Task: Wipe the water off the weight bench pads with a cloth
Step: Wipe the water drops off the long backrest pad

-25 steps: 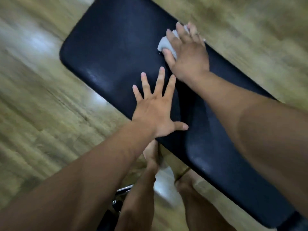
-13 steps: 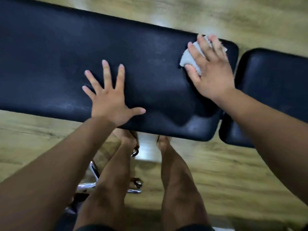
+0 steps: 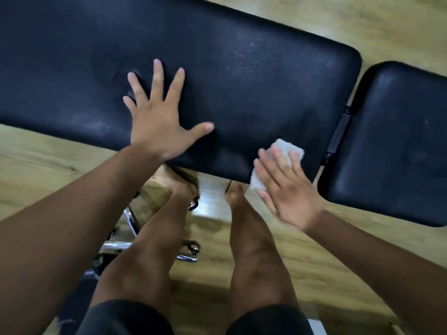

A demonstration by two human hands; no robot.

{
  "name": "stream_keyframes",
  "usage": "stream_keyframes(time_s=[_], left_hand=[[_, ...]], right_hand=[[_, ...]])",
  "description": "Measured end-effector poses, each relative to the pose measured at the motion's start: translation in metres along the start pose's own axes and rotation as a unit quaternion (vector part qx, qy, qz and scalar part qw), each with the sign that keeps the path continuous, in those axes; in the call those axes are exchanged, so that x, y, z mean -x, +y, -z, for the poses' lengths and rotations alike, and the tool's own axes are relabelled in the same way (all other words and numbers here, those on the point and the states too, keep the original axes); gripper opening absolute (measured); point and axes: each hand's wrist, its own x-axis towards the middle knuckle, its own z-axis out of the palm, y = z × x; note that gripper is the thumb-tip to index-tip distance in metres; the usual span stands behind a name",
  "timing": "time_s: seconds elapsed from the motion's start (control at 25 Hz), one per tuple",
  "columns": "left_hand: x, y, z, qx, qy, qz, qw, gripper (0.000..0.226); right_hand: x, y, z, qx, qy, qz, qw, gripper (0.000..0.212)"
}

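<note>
A long black bench pad (image 3: 254,68) stretches across the top of the view, with faint pale streaks on its surface. A shorter black seat pad (image 3: 396,146) lies to its right across a narrow gap. My left hand (image 3: 157,119) rests flat on the long pad near its front edge, fingers spread, holding nothing. My right hand (image 3: 287,192) presses a small white cloth (image 3: 287,148) against the long pad's front right corner; the cloth pokes out above the fingers and beside the thumb.
My two bare legs (image 3: 251,238) stand just in front of the bench on a wooden floor (image 3: 43,170). A chrome frame with small wheels (image 3: 191,250) sits on the floor by my left leg. A dark bracket (image 3: 338,131) joins the two pads.
My right hand has drawn the cloth from the long pad's far right corner toward me to its front right corner. The left hand stays flat on the pad. The view has swung.
</note>
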Motion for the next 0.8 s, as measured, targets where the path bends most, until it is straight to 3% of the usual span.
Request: stream_keyframes(time_s=[0.08, 0.24, 0.52, 0.68, 0.8], left_hand=[[0.006, -0.016, 0.009, 0.11, 0.071, 0.017, 0.991, 0.091], [0.013, -0.059, 0.019, 0.271, 0.181, 0.06, 0.943, 0.062], [0.008, -0.19, 0.04, 0.301, 0.223, 0.103, 0.921, 0.055], [0.023, -0.276, 0.055, 0.372, 0.363, 0.205, 0.829, 0.046], [0.038, -0.313, 0.047, 0.39, 0.422, 0.246, 0.781, 0.05]], right_hand=[[-0.032, -0.022, 0.002, 0.019, -0.014, 0.067, 0.997, 0.06], [-0.102, -0.067, 0.012, 0.06, -0.031, 0.1, 0.993, 0.061], [-0.28, -0.218, 0.027, 0.113, -0.026, 0.232, 0.966, 0.059], [-0.386, -0.317, 0.033, 0.13, -0.046, 0.25, 0.958, 0.071], [-0.449, -0.367, 0.052, -0.023, -0.053, 0.278, 0.959, 0.066]])
